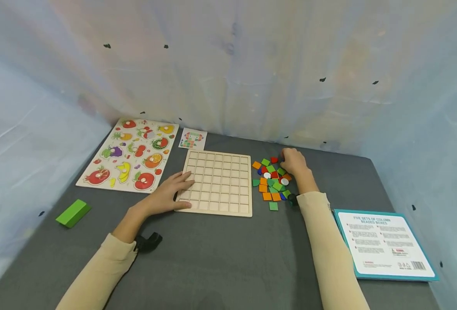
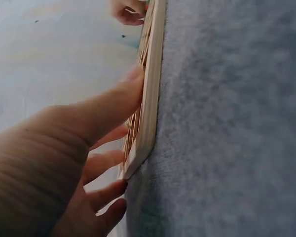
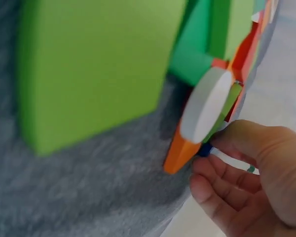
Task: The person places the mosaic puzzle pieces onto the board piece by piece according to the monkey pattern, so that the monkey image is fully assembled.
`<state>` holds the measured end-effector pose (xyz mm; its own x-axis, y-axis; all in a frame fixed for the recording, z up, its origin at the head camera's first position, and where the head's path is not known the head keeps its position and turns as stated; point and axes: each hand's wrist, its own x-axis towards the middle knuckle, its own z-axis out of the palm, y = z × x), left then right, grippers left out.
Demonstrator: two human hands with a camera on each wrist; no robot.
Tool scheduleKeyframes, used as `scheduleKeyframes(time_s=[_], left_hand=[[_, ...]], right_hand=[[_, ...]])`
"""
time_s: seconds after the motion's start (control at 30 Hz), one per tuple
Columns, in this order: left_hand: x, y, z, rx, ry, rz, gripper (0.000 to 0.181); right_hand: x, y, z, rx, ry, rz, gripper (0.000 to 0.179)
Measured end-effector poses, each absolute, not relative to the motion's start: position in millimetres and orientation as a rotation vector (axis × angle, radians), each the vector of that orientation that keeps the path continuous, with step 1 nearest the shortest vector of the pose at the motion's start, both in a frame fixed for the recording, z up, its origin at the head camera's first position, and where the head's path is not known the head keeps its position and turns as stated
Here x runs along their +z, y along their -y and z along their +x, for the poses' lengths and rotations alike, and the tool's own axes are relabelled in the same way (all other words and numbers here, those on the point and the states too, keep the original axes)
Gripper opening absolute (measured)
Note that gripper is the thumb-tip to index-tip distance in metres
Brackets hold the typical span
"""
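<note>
My left hand (image 1: 170,192) rests on the left side of the wooden grid board (image 1: 228,209), fingers spread over its squares and thumb near the front corner. In the left wrist view the thumb lies along the top of the board's edge (image 2: 152,94), and some fingertips touch its corner. At the far right of the loose tiles, my right hand (image 1: 295,162) has its fingers bent downward. The right wrist view shows a small blue tile (image 3: 205,149) between its thumb and fingertips, beside a white round piece (image 3: 207,106) and an orange tile (image 3: 180,153).
Several coloured tiles (image 1: 263,188) lie right of the board. Behind it is a small pattern card (image 1: 201,133). A fruit puzzle board (image 1: 112,174) and a green block (image 1: 73,213) lie to the left. A teal-edged box (image 1: 383,241) is at the right.
</note>
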<state>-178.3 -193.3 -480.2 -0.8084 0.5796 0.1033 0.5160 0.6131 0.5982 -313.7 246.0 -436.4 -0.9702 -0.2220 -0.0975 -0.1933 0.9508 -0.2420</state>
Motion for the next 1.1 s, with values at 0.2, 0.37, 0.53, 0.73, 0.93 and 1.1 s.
scheduleKeyframes(time_s=[0.2,0.37,0.53,0.73,0.93,1.1], left_hand=[[-477.7,195.4,-160.5,0.960,-2.830,0.899,0.064],[-486.4,196.1,-148.0,1.117,-2.832,0.837,0.060],[-494.0,192.0,-141.4,1.237,-2.836,0.791,0.057],[-495.8,192.7,-141.5,1.248,-2.836,0.773,0.056],[-498.5,194.4,-142.9,1.238,-2.835,0.814,0.056],[-497.5,192.8,-144.0,1.236,-2.834,0.840,0.054]], right_hand=[[-435.9,-251.8,-307.4,-0.470,-2.990,-0.270,0.011],[-433.2,-244.8,-298.0,-0.968,-2.937,-0.232,0.021],[-430.0,-211.3,-287.8,-1.335,-2.660,-0.357,0.023],[-437.9,-171.6,-283.6,-1.311,-2.483,-0.538,0.018],[-441.5,-159.7,-279.9,-1.153,-2.504,-0.590,0.013],[-440.3,-162.3,-276.0,-1.084,-2.553,-0.646,0.009]])
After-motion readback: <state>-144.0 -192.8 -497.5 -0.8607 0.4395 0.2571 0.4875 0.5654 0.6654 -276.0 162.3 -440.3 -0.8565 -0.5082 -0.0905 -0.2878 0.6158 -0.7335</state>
